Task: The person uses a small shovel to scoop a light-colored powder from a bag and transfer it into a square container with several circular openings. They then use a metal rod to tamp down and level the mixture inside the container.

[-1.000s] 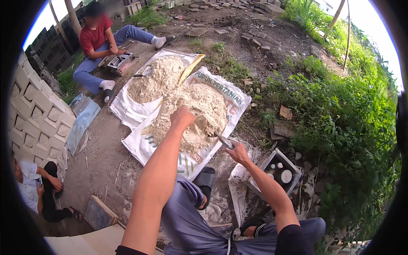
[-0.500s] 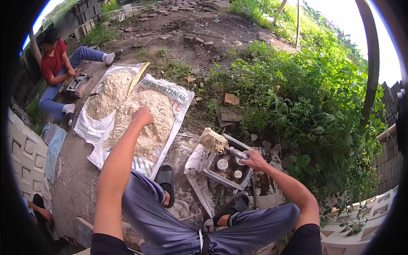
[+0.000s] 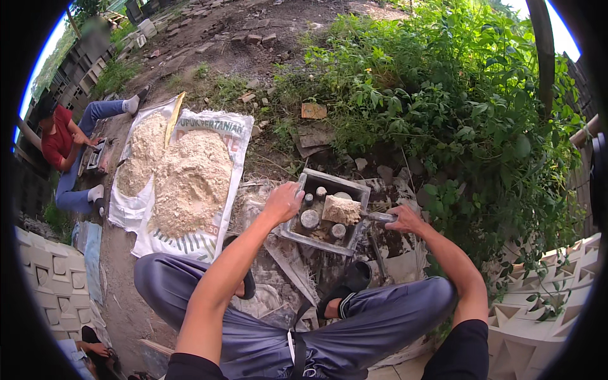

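Observation:
A grey rectangular mould (image 3: 316,242) lies on the ground before me, with several round plugs standing inside. In my right hand (image 3: 406,220), fingers wrapped round it, is the handle of a trowel (image 3: 382,216). Its blade, mostly covered by a lump of damp beige sandy mix (image 3: 342,209), hangs over the mould's inside. My left hand (image 3: 282,204) is at the mould's left rim with its fingers curled together; whether it grips the rim or holds something is hidden. Left of it, a heap of the same pale mix (image 3: 193,180) covers a white printed sack (image 3: 238,136).
At the far left a seated person in a red shirt (image 3: 58,136) works over a similar mould (image 3: 95,158). Patterned pale blocks stand at the lower left (image 3: 60,278) and lower right (image 3: 525,316). Green bushes (image 3: 437,126) crowd the right side. Another person's hand (image 3: 96,349) shows bottom left.
My left hand has left the heap and come right to the mould's rim. The loaded trowel has moved from the mould's far left corner to over its inside. The view has shifted right.

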Available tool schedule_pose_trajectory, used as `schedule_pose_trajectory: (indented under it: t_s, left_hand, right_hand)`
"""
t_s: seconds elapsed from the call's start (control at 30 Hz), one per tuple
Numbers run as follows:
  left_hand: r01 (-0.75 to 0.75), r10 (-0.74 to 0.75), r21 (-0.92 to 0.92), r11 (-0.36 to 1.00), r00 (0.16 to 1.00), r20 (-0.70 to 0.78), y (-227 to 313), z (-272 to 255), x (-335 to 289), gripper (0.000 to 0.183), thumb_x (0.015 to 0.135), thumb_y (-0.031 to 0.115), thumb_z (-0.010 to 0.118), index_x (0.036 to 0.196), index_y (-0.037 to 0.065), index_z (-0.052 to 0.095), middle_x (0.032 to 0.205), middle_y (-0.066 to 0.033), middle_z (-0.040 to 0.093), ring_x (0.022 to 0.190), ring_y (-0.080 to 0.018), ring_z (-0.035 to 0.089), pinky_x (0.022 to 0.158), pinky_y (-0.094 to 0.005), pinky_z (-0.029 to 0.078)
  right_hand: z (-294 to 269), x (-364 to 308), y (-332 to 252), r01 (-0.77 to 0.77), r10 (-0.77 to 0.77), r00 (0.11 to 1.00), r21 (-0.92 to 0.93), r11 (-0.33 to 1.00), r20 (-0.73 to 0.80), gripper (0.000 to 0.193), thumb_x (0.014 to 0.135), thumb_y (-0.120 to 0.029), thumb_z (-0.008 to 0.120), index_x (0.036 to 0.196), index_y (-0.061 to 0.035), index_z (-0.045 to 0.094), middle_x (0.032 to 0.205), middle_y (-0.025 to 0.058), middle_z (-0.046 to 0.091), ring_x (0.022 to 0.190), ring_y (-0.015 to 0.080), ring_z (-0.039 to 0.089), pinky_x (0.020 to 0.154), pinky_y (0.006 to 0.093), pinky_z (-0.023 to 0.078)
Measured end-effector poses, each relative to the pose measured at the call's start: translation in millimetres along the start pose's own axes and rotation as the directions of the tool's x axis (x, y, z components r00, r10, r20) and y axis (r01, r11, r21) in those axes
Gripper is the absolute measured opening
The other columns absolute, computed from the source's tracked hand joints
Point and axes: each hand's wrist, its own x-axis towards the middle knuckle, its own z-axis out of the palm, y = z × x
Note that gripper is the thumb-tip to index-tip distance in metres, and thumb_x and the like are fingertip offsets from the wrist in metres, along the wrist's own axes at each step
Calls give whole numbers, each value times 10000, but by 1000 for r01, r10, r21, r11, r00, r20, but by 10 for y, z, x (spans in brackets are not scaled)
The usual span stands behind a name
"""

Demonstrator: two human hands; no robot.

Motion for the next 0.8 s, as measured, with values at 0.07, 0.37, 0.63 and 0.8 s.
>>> schedule_pose_trajectory:
  t_s: [0.07, 0.37, 0.63, 0.8]
  left_hand:
    - [-83, 71, -124, 989, 993, -92, 205, 234, -48, 323, 920, 240, 453, 1131, 9, 533, 1104, -174, 563, 1055, -329, 527, 895, -430, 428]
    - [-52, 46, -197, 979, 998, -37, 483, 758, -279, 382, 938, 192, 412, 1284, 31, 433, 1315, -144, 459, 1269, -305, 378, 1056, -436, 283]
    - [90, -107, -352, 932, 994, -31, 470, 820, -473, 400, 951, 201, 367, 1300, 11, 411, 1313, -198, 444, 1269, -327, 372, 1064, -439, 262]
    - [77, -100, -337, 938, 994, -50, 439, 816, -584, 402, 951, 208, 361, 1300, 17, 417, 1312, -183, 453, 1265, -327, 378, 1063, -431, 265]
  right_hand:
    - [61, 8, 118, 10, -11, 1000, 6, 1000, 19, 448, 633, -393, 695, 873, -17, 660, 763, 214, 627, 768, 385, 597, 739, 435, 477]
    - [12, 156, 29, -55, 61, 998, -167, 984, 31, 453, 612, -362, 702, 984, -103, 685, 805, 192, 653, 804, 364, 620, 779, 428, 502]
    - [-111, 244, -71, -28, 56, 991, -214, 976, 124, 484, 630, -411, 693, 993, -91, 682, 856, 192, 653, 867, 355, 613, 800, 423, 494]
    - [-292, 250, -266, -55, 107, 970, -228, 972, 220, 374, 624, -398, 685, 840, -92, 695, 699, 170, 640, 713, 337, 626, 679, 422, 511]
